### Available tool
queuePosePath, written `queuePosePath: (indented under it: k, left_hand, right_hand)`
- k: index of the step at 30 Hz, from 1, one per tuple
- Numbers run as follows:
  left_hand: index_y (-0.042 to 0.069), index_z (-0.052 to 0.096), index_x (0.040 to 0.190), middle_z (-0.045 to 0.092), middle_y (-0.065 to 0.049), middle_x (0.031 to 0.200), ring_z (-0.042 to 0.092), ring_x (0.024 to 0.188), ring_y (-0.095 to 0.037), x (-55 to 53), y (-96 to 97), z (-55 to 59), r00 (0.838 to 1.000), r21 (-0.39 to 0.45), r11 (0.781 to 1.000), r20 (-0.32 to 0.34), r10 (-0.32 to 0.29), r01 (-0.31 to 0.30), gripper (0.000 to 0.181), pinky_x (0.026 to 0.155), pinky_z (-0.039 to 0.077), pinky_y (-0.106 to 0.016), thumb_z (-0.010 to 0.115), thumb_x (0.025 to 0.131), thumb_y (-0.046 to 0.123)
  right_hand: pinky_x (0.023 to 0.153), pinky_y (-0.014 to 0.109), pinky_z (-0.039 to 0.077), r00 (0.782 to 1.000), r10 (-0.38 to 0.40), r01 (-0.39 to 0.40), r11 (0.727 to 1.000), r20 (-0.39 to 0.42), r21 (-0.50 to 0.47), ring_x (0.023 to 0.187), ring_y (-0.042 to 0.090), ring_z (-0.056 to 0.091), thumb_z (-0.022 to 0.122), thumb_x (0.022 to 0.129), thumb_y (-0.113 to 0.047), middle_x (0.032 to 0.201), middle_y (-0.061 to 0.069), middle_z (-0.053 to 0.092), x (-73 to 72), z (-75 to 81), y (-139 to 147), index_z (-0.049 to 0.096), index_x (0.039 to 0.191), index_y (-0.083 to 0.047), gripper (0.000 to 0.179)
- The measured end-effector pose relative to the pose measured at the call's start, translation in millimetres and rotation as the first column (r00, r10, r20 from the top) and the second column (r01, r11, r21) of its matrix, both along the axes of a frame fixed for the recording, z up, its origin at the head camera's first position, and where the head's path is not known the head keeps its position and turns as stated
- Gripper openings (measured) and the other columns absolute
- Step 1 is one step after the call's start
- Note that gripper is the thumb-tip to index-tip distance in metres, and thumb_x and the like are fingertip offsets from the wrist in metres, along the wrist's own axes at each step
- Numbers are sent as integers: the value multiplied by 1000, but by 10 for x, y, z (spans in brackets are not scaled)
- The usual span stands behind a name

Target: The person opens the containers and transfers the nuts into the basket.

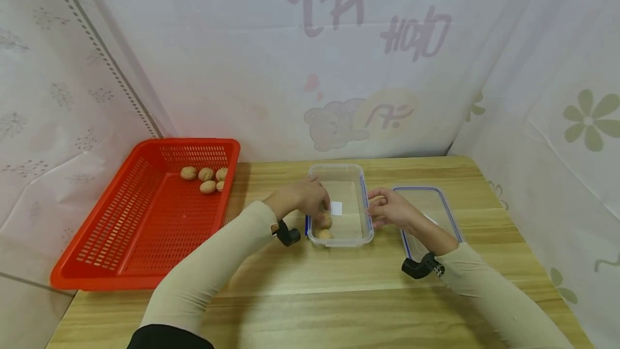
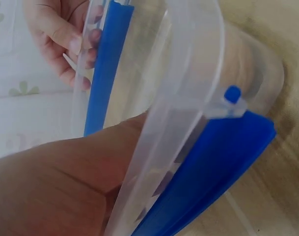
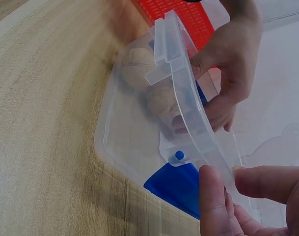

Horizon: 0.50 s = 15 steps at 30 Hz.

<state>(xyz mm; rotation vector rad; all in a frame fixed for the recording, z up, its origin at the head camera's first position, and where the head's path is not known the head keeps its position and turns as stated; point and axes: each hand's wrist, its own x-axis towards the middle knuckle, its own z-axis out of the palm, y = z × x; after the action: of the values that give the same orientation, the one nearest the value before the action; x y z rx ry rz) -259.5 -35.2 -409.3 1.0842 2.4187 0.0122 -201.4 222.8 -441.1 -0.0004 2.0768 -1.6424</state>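
Observation:
A clear plastic container (image 1: pixel 339 166) with blue side clips (image 2: pixel 218 167) stands mid-table. Two walnuts lie in its near left corner. My left hand (image 1: pixel 302 198) reaches over the left rim, and its curled fingertips hold the upper walnut (image 1: pixel 326 223), seen again as the walnut (image 3: pixel 161 101) in the right wrist view. The other walnut (image 1: pixel 324 234) lies just in front of it. My right hand (image 1: pixel 389 209) pinches the container's right rim (image 3: pixel 183 83) between thumb and fingers (image 3: pixel 213 196).
A red mesh basket (image 1: pixel 145 220) sits at the left with several walnuts (image 1: pixel 205 176) at its far end. The container's blue-edged lid (image 1: pixel 448 209) lies flat to the right, partly under my right wrist. Curtains close in the wooden table (image 1: pixel 315 284) behind and on both sides.

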Motion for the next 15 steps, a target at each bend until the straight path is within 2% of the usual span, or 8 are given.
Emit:
queuePosePath:
  k: [2,4,10,15]
  left_hand:
    - [19,75,123,70,6,126,49,136,-21,-5,3,-26,1000,-4,1000,-8,-28,28,39,126,2,-43,73,94,44]
    - [20,76,120,72,9,119,56,127,-17,-5,7,-47,999,4,999,-11,-42,42,34,126,1,-45,71,96,42]
    - [21,77,110,71,13,98,63,106,-11,7,11,-77,999,46,998,-6,-43,44,23,125,-1,-49,72,96,38]
    - [16,75,118,73,7,109,64,111,-12,31,-17,-84,999,105,994,-5,-39,39,29,125,-1,-52,74,95,33]
  right_hand:
    - [73,35,62,1000,-4,4,1000,3,4,86,19,64,60,99,2,103,15,62,-3,0,-2,39,138,11,45]
    - [74,36,62,1000,-3,3,1000,3,6,86,19,64,60,99,2,103,16,62,-4,1,-2,39,138,11,45]
    - [74,37,62,1000,2,-2,1000,-1,3,86,19,64,60,99,1,104,17,62,-6,1,3,39,138,11,45]
    - [72,34,62,1000,1,-1,1000,-4,2,85,19,64,60,99,2,103,16,62,-7,-24,8,39,137,11,45]
